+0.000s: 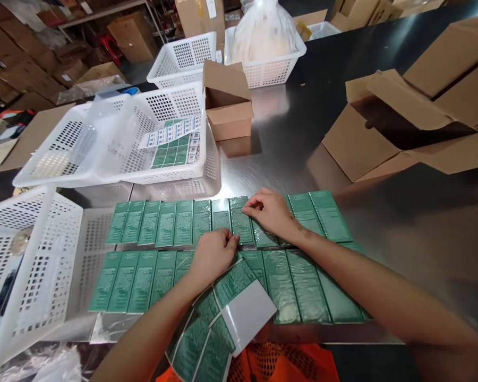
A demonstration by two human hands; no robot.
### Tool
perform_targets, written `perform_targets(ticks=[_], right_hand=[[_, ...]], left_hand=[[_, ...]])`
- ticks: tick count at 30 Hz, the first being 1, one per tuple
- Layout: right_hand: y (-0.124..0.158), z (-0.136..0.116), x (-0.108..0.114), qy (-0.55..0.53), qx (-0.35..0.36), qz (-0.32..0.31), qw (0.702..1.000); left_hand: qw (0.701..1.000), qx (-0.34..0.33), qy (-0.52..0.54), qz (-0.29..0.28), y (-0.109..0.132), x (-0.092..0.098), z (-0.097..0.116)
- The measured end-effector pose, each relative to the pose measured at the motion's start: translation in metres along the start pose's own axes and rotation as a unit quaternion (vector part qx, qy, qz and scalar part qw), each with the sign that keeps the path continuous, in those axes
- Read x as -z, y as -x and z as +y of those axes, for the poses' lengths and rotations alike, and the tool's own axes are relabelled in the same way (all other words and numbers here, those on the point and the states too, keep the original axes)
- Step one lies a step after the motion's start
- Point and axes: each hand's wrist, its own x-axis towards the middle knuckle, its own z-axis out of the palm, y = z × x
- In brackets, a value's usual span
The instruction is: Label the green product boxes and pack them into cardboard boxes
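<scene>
Two rows of slim green boxes [165,223] wrapped in clear film lie side by side on the steel table [402,223]. My left hand [213,254] is curled with its fingertips pinched at a box in the back row; a sheet of green labels [219,318] lies under its wrist. My right hand [271,212] rests on the neighbouring back-row boxes, fingers bent and pressing the top edge of one box [241,225].
A white basket [103,143] holding label sheets [175,140] sits behind the rows, another [27,265] at the left. A small open carton [227,103] stands at centre back. Flattened and open cartons [402,122] fill the right. Orange mesh [287,363] hangs below the table edge.
</scene>
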Motion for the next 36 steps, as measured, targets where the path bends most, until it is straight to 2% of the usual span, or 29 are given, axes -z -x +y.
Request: perform_targets(ticks=[10, 12, 15, 18, 20, 22, 24, 26, 28, 31, 34, 36], right_hand=[[0.005, 0.0, -0.004, 0.026, 0.007, 0.01, 1.0], [0.006, 0.001, -0.006, 0.044, 0.007, 0.028, 0.999], [0.003, 0.001, -0.009, 0.079, -0.014, 0.065, 0.995], [-0.004, 0.0, -0.009, 0.099, -0.034, 0.048, 0.993], [-0.004, -0.003, -0.006, 0.085, -0.041, 0.025, 0.995], [0.003, -0.01, 0.001, 0.039, -0.047, 0.004, 0.998], [0.02, -0.022, 0.008, -0.048, -0.051, -0.023, 0.997], [0.045, -0.038, 0.014, -0.149, -0.059, -0.063, 0.985], [0.07, -0.053, 0.017, -0.206, -0.07, -0.089, 0.972], [0.093, -0.067, 0.015, -0.218, -0.082, -0.044, 0.972], [0.097, -0.067, 0.013, -0.194, -0.085, 0.024, 0.977], [0.096, -0.063, 0.013, -0.161, -0.057, 0.044, 0.984]], left_hand=[[0.994, -0.011, -0.101, -0.027, -0.006, 0.007, 0.008], [0.992, -0.017, -0.124, -0.035, -0.007, 0.009, 0.01], [0.988, -0.027, -0.142, -0.049, -0.009, 0.013, 0.008], [0.989, -0.037, -0.139, -0.04, -0.005, 0.017, 0.002], [0.991, -0.034, -0.132, -0.009, 0.003, 0.022, -0.001], [0.992, -0.027, -0.11, 0.059, 0.012, 0.027, -0.003], [0.982, -0.034, -0.054, 0.176, 0.023, 0.032, -0.003], [0.952, -0.06, 0.017, 0.301, 0.032, 0.034, -0.002], [0.917, -0.093, 0.065, 0.382, 0.037, 0.034, 0.0], [0.892, -0.128, 0.09, 0.423, 0.04, 0.031, 0.003], [0.891, -0.144, 0.091, 0.421, 0.04, 0.028, 0.006], [0.889, -0.144, 0.096, 0.425, 0.039, 0.026, 0.006]])
